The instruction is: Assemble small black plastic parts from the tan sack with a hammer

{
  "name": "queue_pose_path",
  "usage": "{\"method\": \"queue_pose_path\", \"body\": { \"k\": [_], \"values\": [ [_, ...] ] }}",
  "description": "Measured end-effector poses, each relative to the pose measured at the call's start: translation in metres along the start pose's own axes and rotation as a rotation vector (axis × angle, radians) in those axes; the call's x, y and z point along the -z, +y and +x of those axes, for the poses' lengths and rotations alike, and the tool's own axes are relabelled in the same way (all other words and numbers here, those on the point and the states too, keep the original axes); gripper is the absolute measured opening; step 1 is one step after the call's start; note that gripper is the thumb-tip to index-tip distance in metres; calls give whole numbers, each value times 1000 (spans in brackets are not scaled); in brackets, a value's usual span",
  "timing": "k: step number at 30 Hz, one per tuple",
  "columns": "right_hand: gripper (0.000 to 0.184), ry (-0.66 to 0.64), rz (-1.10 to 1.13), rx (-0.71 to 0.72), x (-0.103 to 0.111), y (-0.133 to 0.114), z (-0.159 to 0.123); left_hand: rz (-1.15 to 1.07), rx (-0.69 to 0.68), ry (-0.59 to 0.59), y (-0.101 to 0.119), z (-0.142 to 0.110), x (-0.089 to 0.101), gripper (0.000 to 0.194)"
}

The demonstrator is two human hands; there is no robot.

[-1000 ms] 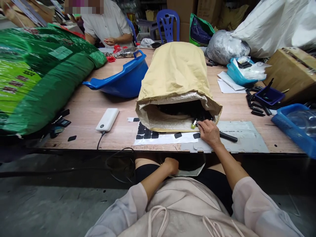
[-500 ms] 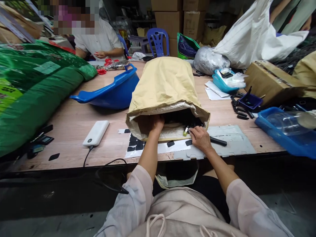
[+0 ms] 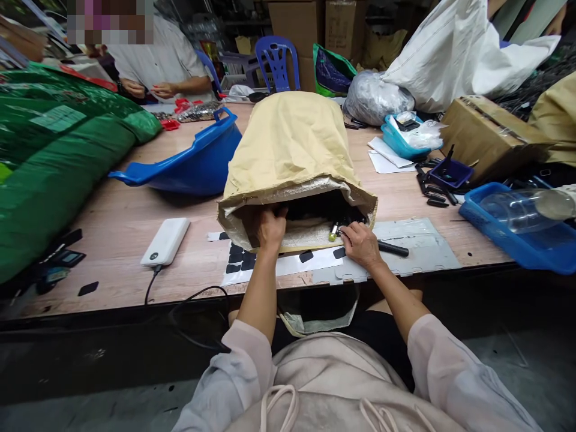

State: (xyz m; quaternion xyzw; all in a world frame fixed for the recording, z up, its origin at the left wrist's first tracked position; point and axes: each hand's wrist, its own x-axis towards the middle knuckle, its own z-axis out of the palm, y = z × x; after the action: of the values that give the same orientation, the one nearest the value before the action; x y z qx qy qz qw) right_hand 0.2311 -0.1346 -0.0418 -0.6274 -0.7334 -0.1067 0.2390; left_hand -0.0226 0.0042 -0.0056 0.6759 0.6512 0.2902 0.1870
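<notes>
A pale yellow woven sack lies on the table with its mouth towards me and dark contents inside. My left hand reaches into the left part of that mouth; its thumb shows, while the fingertips are lost in shadow. At the sack's lower right lip, my right hand is closed, fingers pressed together; what they pinch is hidden. Beside those fingers is a small shiny piece with a yellow-green end. A black rod sticks out past the right hand; whether the two pieces join is hidden.
Left of the sack stand a blue basin, a white power bank with a cable, and green bags. A white strip with black patches lies at the front. Rightward are a blue tray and a cardboard box. A co-worker sits opposite.
My left hand has risen from my lap into the sack's mouth. My right hand stays at the sack's lower right lip. The view has shifted, and table items appear further left.
</notes>
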Motion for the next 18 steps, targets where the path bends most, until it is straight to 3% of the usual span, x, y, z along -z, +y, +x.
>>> {"method": "queue_pose_path", "body": {
  "k": [2, 5, 8, 13, 18],
  "values": [
    [20, -1, 4, 0, 0, 0, 0, -106, -100, -92, 6, -19, 3, 33],
    [21, -2, 14, 0, 1, 0, 0, -217, -306, -323, 13, -36, -1, 21],
    [22, -1, 14, -3, 2, 1, 0, -239, -342, -452, 13, -39, -12, 18],
    [23, -26, 11, 9, 3, 3, 0, -301, -304, -478, 5, -40, -28, 21],
    [26, -35, -37, 28, 3, 6, 1, -338, -313, -473, 3, -43, -33, 22]
  ]
}}
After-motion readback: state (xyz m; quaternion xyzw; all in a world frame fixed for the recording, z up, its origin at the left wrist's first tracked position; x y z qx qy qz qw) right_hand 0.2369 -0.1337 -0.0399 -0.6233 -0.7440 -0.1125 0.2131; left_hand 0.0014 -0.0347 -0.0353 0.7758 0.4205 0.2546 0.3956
